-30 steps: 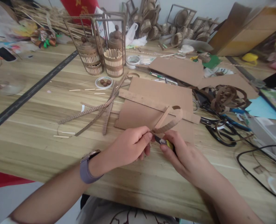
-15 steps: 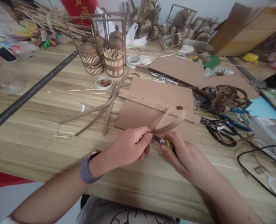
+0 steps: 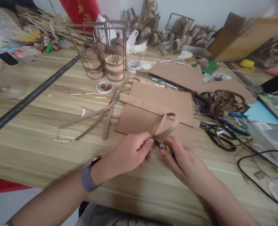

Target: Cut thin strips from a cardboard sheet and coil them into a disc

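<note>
Near the front edge of the bench [image 3: 35, 153], the left hand [image 3: 134, 151] pinched a looped cardboard strip [image 3: 171, 129]; the right hand [image 3: 184, 160], just beside, gripped a knife [image 3: 169, 149], blade [image 3: 158, 144] slanting leftward toward the pinched end

In the near middle of the desk [image 3: 35, 150], the left hand [image 3: 133, 152] and, to its right, the right hand [image 3: 184, 161] are near the near edge of a cardboard sheet [image 3: 134, 121]. The knife [image 3: 169, 149] is in the right hand; a looped strip [image 3: 173, 128] reaches from the left over the sheet. A flat strip [image 3: 141, 104] lies across that sheet. Left of it lie corrugated strips [image 3: 89, 115]; beyond them, balls [image 3: 103, 86] sit in a ring [image 3: 97, 88], with baskets [image 3: 91, 67] behind. Scissors [image 3: 221, 139] lie right; a box [image 3: 237, 48] stands far right.
</note>
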The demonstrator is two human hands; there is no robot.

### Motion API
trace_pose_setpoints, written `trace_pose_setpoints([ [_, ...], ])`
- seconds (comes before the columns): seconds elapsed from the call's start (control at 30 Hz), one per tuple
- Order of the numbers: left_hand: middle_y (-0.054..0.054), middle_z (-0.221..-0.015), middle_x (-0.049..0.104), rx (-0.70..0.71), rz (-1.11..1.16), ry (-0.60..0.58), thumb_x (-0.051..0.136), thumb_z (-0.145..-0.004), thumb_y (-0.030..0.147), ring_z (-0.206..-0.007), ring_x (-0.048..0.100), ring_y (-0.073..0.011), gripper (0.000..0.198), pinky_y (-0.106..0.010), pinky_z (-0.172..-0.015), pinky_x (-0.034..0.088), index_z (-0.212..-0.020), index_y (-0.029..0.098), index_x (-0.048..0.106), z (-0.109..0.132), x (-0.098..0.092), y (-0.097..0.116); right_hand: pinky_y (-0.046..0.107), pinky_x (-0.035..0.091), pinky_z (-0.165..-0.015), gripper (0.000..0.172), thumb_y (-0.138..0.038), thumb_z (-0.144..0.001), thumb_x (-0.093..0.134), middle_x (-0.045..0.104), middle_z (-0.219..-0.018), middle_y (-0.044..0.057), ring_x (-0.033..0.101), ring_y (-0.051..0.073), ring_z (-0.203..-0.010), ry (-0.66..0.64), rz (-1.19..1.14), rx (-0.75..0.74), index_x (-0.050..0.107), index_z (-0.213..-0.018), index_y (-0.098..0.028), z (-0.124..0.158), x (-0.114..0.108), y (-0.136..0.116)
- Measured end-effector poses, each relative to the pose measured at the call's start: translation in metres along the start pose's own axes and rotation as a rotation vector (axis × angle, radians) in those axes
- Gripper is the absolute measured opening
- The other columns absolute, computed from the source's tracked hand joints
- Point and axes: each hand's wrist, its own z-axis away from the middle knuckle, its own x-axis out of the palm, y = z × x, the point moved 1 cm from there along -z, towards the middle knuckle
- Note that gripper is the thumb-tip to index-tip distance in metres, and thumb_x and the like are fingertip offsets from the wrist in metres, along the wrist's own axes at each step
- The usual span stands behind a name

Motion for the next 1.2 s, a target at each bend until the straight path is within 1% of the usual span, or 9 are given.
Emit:
trace_pose_setpoints([
  [0.13, 0.003, -0.061, 0.06, 0.017, -0.058, 0.004, 0.034, -0.101, 0.031, -0.046, 0.052, -0.0078, 0.033, -0.02, -0.05, 0.039, -0.075, 0.019, 0.049, 0.0, 0.001, 0.003, 0.025, 0.048, -0.05, 0.017, -0.029, -0.1, 0.037, 0.071, -0.078, 0.005, 0.069, 0.018, -0.062, 0.038, -0.021, -0.015, 0.051, -0.103, -0.021, -0.001, 0.002, -0.002],
  [0.27, 0.002, -0.063, 0.06, 0.034, -0.088, -0.004, 0.035, -0.101, 0.03, -0.05, 0.054, -0.009, 0.032, -0.021, -0.053, 0.04, -0.073, 0.02, 0.048, 0.001, 0.005, 0.004, 0.027, 0.05, -0.053, 0.02, -0.029, -0.1, 0.037, 0.071, -0.076, 0.005, 0.07, 0.019, -0.064, 0.06, -0.029, 0.008, 0.052, -0.109, -0.02, 0.0, 0.006, -0.003],
  [0.37, 0.002, -0.065, 0.061, 0.066, -0.051, -0.004, 0.034, -0.102, 0.03, -0.052, 0.055, -0.0094, 0.032, -0.021, -0.054, 0.041, -0.075, 0.02, 0.048, 0.002, 0.007, 0.003, 0.027, 0.051, -0.054, 0.023, -0.031, -0.1, 0.037, 0.071, -0.076, 0.005, 0.07, 0.02, -0.064, 0.105, -0.087, 0.034, 0.053, -0.113, -0.021, 0.001, 0.006, -0.003],
  [0.67, 0.002, -0.067, 0.061, 0.02, 0.154, -0.044, 0.034, -0.102, 0.036, -0.047, 0.05, -0.0065, 0.03, -0.019, -0.049, 0.039, -0.083, 0.019, 0.05, 0.001, 0.01, -0.001, 0.023, 0.053, -0.056, 0.024, -0.035, -0.102, 0.036, 0.067, -0.075, 0.0, 0.064, 0.013, -0.062, 0.064, -0.252, 0.04, 0.05, -0.115, -0.022, -0.002, -0.01, -0.004],
  [0.83, 0.004, -0.063, 0.059, -0.049, 0.254, 0.027, 0.037, -0.1, 0.036, -0.044, 0.046, -0.0072, 0.025, -0.018, -0.044, 0.035, -0.1, 0.017, 0.053, -0.002, 0.009, -0.003, 0.029, 0.056, -0.062, 0.032, -0.043, -0.099, 0.042, 0.075, -0.097, 0.01, 0.074, 0.022, -0.081, 0.037, -0.012, 0.067, 0.051, -0.119, -0.02, -0.001, -0.019, 0.015],
  [0.93, 0.004, -0.061, 0.059, -0.079, 0.275, 0.036, 0.038, -0.1, 0.038, -0.042, 0.044, -0.0071, 0.026, -0.018, -0.043, 0.034, -0.103, 0.017, 0.053, -0.002, 0.008, -0.004, 0.03, 0.053, -0.053, 0.032, -0.043, -0.098, 0.043, 0.076, -0.089, 0.01, 0.073, 0.024, -0.07, 0.093, 0.258, 0.135, 0.057, -0.113, -0.019, -0.005, -0.015, 0.037],
  [1.03, 0.004, -0.059, 0.06, -0.059, 0.264, 0.028, 0.039, -0.1, 0.044, -0.041, 0.044, -0.0065, 0.031, -0.018, -0.043, 0.034, -0.1, 0.017, 0.054, -0.001, 0.008, -0.004, 0.032, 0.051, -0.055, 0.036, -0.043, -0.099, 0.043, 0.074, -0.088, 0.012, 0.071, 0.026, -0.072, 0.116, 0.42, 0.055, 0.058, -0.116, -0.016, -0.01, -0.007, 0.05],
  [1.13, 0.005, -0.059, 0.06, -0.067, 0.265, 0.018, 0.039, -0.1, 0.043, -0.041, 0.045, -0.0062, 0.03, -0.017, -0.043, 0.035, -0.101, 0.017, 0.054, 0.001, 0.009, -0.004, 0.042, 0.053, -0.067, 0.042, -0.048, -0.098, 0.042, 0.071, -0.095, 0.017, 0.069, 0.032, -0.086, 0.211, 0.484, -0.045, 0.061, -0.114, -0.014, -0.012, -0.003, 0.045],
  [1.2, 0.005, -0.059, 0.06, -0.075, 0.269, 0.014, 0.04, -0.099, 0.04, -0.04, 0.047, -0.0064, 0.026, -0.017, -0.042, 0.036, -0.1, 0.018, 0.054, 0.001, 0.01, -0.004, 0.045, 0.054, -0.074, 0.041, -0.051, -0.097, 0.045, 0.07, -0.101, 0.018, 0.067, 0.033, -0.095, 0.289, 0.421, -0.104, 0.063, -0.109, -0.015, -0.01, -0.004, 0.033],
])
